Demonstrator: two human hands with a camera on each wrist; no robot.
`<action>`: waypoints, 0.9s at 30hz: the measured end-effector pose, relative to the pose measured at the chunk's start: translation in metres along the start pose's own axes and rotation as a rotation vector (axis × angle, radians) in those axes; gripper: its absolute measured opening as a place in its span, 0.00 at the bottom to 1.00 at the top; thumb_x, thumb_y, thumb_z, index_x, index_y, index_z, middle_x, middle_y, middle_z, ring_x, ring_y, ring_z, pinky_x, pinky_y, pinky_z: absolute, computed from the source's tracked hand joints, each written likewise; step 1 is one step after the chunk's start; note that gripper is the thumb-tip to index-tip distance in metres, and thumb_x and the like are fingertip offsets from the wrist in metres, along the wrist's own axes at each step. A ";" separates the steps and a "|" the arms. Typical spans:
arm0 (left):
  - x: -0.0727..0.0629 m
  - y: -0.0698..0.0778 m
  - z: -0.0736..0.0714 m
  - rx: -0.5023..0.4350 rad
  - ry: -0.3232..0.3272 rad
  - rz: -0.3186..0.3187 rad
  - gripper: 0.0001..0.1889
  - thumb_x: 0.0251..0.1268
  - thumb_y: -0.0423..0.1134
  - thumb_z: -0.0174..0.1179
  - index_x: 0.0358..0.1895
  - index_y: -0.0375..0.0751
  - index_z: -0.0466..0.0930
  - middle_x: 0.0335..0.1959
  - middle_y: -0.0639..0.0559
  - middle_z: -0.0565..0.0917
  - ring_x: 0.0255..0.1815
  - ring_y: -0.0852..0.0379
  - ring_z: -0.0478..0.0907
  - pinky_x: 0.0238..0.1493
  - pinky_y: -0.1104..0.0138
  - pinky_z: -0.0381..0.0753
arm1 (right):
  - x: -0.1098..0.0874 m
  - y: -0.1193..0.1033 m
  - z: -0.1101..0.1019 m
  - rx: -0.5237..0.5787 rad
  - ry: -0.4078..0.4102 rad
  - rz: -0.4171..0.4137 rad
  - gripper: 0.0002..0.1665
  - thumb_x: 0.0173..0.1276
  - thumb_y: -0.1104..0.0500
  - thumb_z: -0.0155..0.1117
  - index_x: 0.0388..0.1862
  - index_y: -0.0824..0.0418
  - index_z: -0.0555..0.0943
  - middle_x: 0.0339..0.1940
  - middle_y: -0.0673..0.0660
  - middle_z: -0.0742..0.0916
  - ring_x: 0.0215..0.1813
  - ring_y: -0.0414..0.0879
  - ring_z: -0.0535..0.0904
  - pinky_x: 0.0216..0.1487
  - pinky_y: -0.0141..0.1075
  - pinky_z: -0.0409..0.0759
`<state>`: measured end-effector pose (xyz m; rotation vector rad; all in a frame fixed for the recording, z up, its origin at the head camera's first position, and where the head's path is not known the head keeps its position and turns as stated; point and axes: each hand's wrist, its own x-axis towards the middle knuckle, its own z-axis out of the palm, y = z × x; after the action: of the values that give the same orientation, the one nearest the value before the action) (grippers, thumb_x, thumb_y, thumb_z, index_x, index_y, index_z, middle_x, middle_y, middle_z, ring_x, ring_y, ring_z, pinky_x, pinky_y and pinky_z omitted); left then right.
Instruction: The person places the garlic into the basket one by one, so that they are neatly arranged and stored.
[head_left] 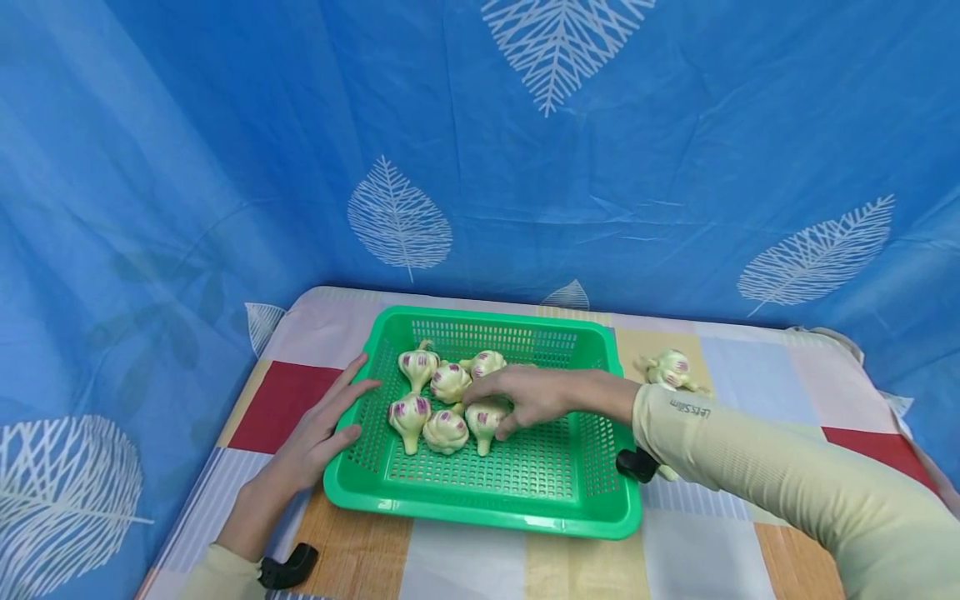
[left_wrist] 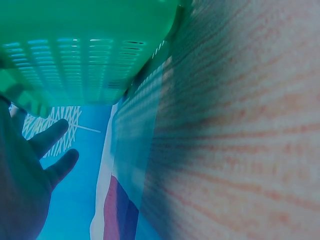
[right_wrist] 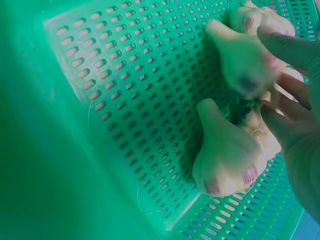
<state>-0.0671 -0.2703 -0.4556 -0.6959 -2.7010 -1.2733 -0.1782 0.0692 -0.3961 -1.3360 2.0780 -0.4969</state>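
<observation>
A green plastic basket (head_left: pixel 480 521) with slotted walls holds several garlic bulbs, white with purple patches. Inside it, my right hand (head_left: pixel 528 396) reaches in from the right, thumb and fingers curled about a garlic bulb (head_left: pixel 482 421) whose stem points toward me. The right wrist view shows this bulb (right_wrist: pixel 242 65) by the thumb and fingers, with another bulb (right_wrist: pixel 225 155) beside it. At the basket's left rim, my left hand (head_left: pixel 318 433) rests with its fingers spread. The left wrist view has that hand (left_wrist: pixel 30 170) beside the basket's outer wall (left_wrist: pixel 75 65).
To the right of the basket, a garlic bulb (head_left: pixel 670 369) lies on the patchwork tablecloth (head_left: pixel 465 558). Another pale piece shows partly under the right sleeve (head_left: pixel 750 458). Blue curtains (head_left: pixel 487 208) with white leaf prints hang behind and at the sides.
</observation>
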 end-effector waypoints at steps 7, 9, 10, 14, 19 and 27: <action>-0.001 -0.001 0.001 0.008 -0.001 0.001 0.32 0.64 0.38 0.56 0.74 0.43 0.66 0.83 0.50 0.48 0.79 0.49 0.50 0.55 0.41 0.78 | -0.003 0.000 -0.003 -0.004 0.006 -0.013 0.35 0.66 0.58 0.73 0.72 0.59 0.74 0.68 0.51 0.79 0.69 0.44 0.72 0.68 0.41 0.70; -0.001 -0.002 0.001 0.010 -0.001 0.005 0.32 0.65 0.38 0.56 0.74 0.44 0.66 0.83 0.50 0.48 0.79 0.50 0.50 0.55 0.42 0.78 | -0.004 -0.002 -0.005 -0.009 0.016 -0.015 0.35 0.66 0.58 0.73 0.71 0.59 0.74 0.69 0.51 0.79 0.69 0.45 0.72 0.68 0.41 0.71; -0.001 -0.002 0.001 0.010 -0.001 0.006 0.32 0.64 0.37 0.56 0.75 0.45 0.66 0.83 0.50 0.48 0.79 0.50 0.50 0.55 0.42 0.78 | -0.005 -0.002 -0.006 -0.013 0.021 -0.018 0.35 0.67 0.58 0.73 0.71 0.59 0.74 0.69 0.51 0.79 0.69 0.45 0.73 0.67 0.41 0.71; -0.002 -0.003 0.001 0.014 0.004 0.010 0.32 0.65 0.37 0.56 0.75 0.45 0.66 0.83 0.50 0.49 0.79 0.50 0.50 0.56 0.40 0.77 | -0.009 -0.003 -0.012 -0.030 0.045 -0.032 0.33 0.70 0.56 0.70 0.72 0.60 0.74 0.69 0.53 0.78 0.69 0.47 0.73 0.68 0.42 0.71; -0.002 -0.003 0.001 0.012 0.008 0.005 0.32 0.64 0.37 0.55 0.74 0.42 0.66 0.83 0.50 0.49 0.80 0.51 0.49 0.56 0.40 0.76 | -0.015 -0.009 -0.022 -0.103 0.089 -0.049 0.34 0.74 0.49 0.64 0.73 0.62 0.71 0.72 0.58 0.76 0.72 0.49 0.70 0.71 0.45 0.67; -0.001 -0.001 0.003 -0.001 0.004 0.008 0.32 0.64 0.37 0.56 0.74 0.43 0.66 0.83 0.50 0.48 0.80 0.52 0.49 0.57 0.39 0.75 | -0.040 -0.012 -0.024 -0.286 0.144 0.026 0.41 0.77 0.37 0.52 0.77 0.61 0.66 0.78 0.61 0.68 0.79 0.54 0.58 0.74 0.50 0.61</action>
<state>-0.0665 -0.2692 -0.4587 -0.7035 -2.6919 -1.2731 -0.1740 0.1005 -0.3596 -1.4677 2.3510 -0.2996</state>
